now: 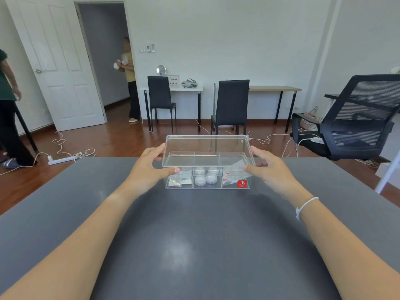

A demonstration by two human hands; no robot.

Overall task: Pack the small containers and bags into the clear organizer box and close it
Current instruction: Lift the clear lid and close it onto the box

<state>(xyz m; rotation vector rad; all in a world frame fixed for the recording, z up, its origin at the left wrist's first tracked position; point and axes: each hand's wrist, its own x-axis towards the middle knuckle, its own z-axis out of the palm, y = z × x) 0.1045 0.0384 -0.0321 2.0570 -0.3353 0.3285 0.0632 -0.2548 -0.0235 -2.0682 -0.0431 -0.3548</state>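
clear organizer box (207, 180) on the grey bench (194, 245), dead ahead, long axis left to right. packed already: small bags (177, 181) in the left compartment, round small containers (205, 176) in the middle, more bags (231, 178) on the right. lid (205, 152) held over the box, rear edge tipped up, front edge low near the rim, not yet seated. left hand (149, 167) gripping the lid's left end, thumb at the front corner; right hand (268, 167) gripping the right end likewise. both equally near, one per short end. likely next: lower the rear edge level, keeping lid and box axes parallel, corners matched, then press down.
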